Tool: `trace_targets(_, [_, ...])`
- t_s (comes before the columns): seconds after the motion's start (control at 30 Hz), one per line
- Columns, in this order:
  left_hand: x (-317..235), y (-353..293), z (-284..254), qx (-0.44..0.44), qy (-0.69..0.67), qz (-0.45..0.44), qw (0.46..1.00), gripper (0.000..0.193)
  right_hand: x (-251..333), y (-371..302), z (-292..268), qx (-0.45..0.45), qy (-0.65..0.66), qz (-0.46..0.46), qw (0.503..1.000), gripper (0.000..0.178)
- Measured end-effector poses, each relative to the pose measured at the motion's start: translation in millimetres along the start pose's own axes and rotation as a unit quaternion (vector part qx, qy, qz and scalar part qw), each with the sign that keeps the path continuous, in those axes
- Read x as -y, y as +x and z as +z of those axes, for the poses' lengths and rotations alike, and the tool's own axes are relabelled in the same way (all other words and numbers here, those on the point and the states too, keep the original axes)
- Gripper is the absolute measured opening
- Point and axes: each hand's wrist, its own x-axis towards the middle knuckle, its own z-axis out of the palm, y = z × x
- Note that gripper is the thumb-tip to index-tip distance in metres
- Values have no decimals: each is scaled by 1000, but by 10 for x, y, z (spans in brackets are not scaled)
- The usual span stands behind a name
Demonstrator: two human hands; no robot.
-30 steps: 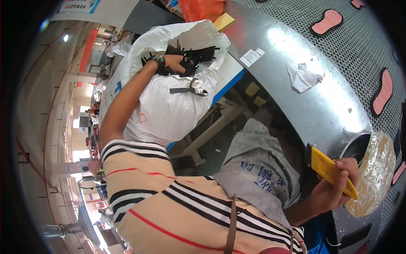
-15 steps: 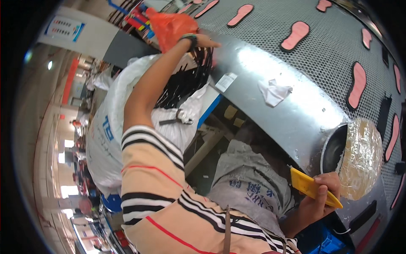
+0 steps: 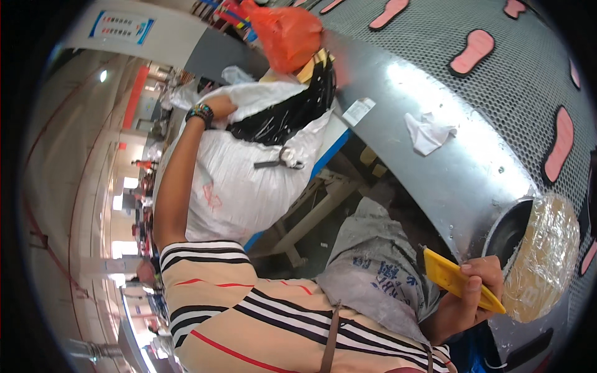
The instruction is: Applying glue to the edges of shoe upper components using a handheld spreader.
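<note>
My left hand (image 3: 219, 107) is closed on the rim of a large white woven sack (image 3: 242, 180); its fingertips are partly hidden. Glossy black strips (image 3: 283, 118) fill the sack's mouth, some standing up at the far end. A white knotted tie (image 3: 291, 156) shows on the sack's near side. Down at the right, my right hand (image 3: 466, 298) grips a flat yellow scraper (image 3: 448, 273) between thumb and fingers. Beside that hand is a dark round pan (image 3: 507, 233), partly covered by a tan, clear-wrapped piece (image 3: 540, 267).
A metal ledge (image 3: 416, 74) runs along a mesh conveyor (image 3: 429, 25) carrying several pink, black-edged insoles (image 3: 472, 53). On the ledge lie a crumpled white cloth (image 3: 428, 133) and a paper label (image 3: 359, 111). A red plastic bag (image 3: 286, 37) sits beyond the sack. A grey apron (image 3: 379, 267) covers my lap.
My left hand has moved from the ledge beside the black strips back left to the sack's rim. The sack's side has shifted. My right hand keeps the scraper nearly in place.
</note>
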Motion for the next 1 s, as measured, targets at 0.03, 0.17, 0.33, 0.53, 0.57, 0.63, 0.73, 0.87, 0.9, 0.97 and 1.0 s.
trace_targets(0.03, [-437, 96, -550, -39, -166, -253, 952, 35, 1, 40, 65, -4, 0, -2, 1000, 26])
trace_targets(0.17, [-1333, 99, -873, -131, -496, -96, 853, 24, -58, 91, 199, 19, 15, -1, 1000, 26])
trace_targets(0.33, [-966, -110, -460, -20, -35, -304, 952, 41, 28, -46, 278, -34, 48, 23, 998, 23])
trace_targets(0.53, [-692, -22, -418, -53, -126, -357, 924, 71, 47, -11, 552, -52, 36, -12, 998, 17])
trace_targets(0.57, [-753, 54, -352, -9, -124, -356, 926, 78, -6, -40, 520, -41, 63, -15, 997, 18])
trace_targets(0.63, [-811, 214, -329, 80, -127, -331, 932, 89, 35, -72, 461, -24, 54, 13, 998, 18])
trace_targets(0.73, [-80, 455, 1673, 134, -333, -230, 905, 87, 54, -97, 215, 36, 80, 41, 995, 18])
trace_targets(0.87, [-532, 1171, 853, 89, -296, -141, 941, 81, -5, -76, 403, 4, 12, -23, 1000, 19])
trace_targets(0.9, [-724, 1037, 598, 65, -255, -139, 955, 79, -24, -74, 404, 16, 7, -41, 999, 19])
trace_targets(0.97, [-699, 1097, 673, 29, -198, -120, 972, 59, -49, -102, 432, 12, -44, -99, 994, 19])
trace_targets(1.0, [-715, 1088, 498, 15, -166, -98, 981, 52, -36, -90, 423, 3, -73, -130, 989, 19])
